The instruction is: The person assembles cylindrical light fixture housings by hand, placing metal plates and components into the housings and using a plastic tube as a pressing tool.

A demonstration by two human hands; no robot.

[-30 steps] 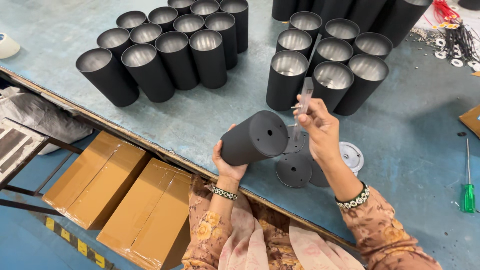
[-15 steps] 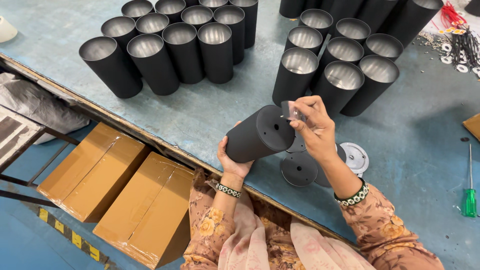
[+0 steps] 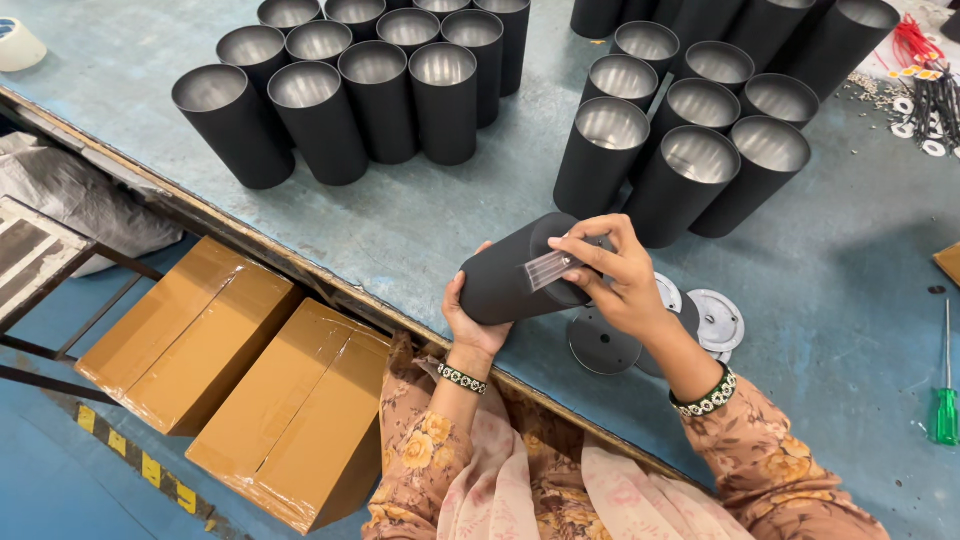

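My left hand grips a black cylindrical housing from underneath and holds it lying sideways above the table edge. My right hand is at the cylinder's closed end, with a small clear plastic bag pinched between its fingers and lying across the black surface. What the bag contains is too small to tell. Below my right hand, round grey discs and a dark disc lie flat on the table.
Two groups of upright black cylinders with shiny insides stand on the blue-grey table: one at back left, one at back right. A green-handled screwdriver lies far right. Small parts and wires lie top right. Two cardboard boxes sit on the floor.
My right hand has brought the clear bag down from upright in the air onto the cylinder's end. The cylinder has tilted a little lower in my left hand.
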